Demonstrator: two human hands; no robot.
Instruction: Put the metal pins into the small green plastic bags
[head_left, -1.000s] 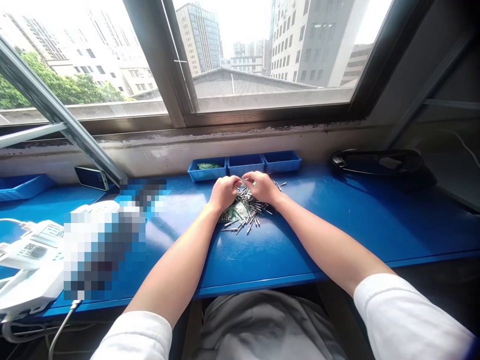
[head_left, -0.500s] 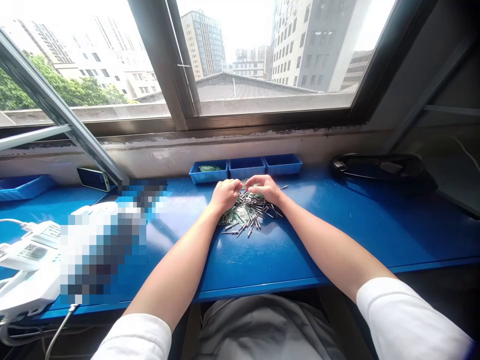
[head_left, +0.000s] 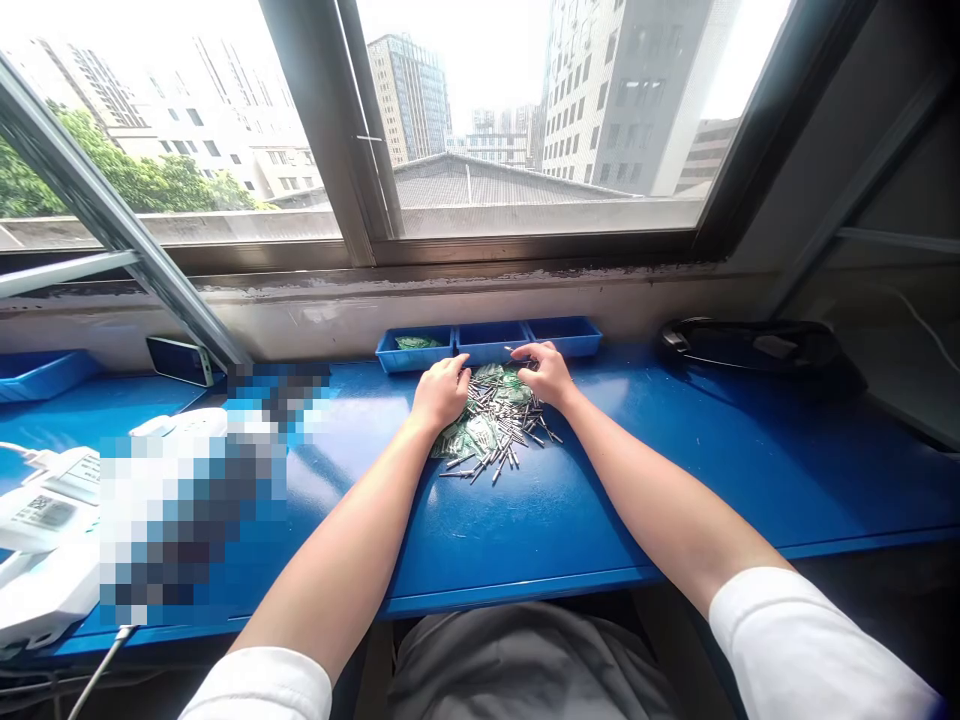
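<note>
A loose pile of slim metal pins [head_left: 512,428] lies on the blue table, mixed with flat green pieces [head_left: 476,436] whose kind I cannot make out. At the pile's left edge is my left hand [head_left: 442,392], its thumb and index finger apart with nothing visible between them. My right hand [head_left: 547,375], over the far right side of the pile, pinches a small metal pin [head_left: 511,349] that sticks out to the left from its fingertips. Behind both hands stand three joined blue bins: the left bin [head_left: 384,358] contains green pieces, while the insides of the middle bin [head_left: 491,352] and right bin [head_left: 589,345] show little.
On the right lies a black bag-like item [head_left: 757,350]. A phone [head_left: 180,362] leans near a metal strut at the left, beside another blue tray [head_left: 52,380]. White plugs and adapters [head_left: 52,510] with cables crowd the table's left side; part there is pixelated.
My hands were close together over the pile and have moved apart. A pin now shows at my right fingertips. The view has shifted slightly.
</note>
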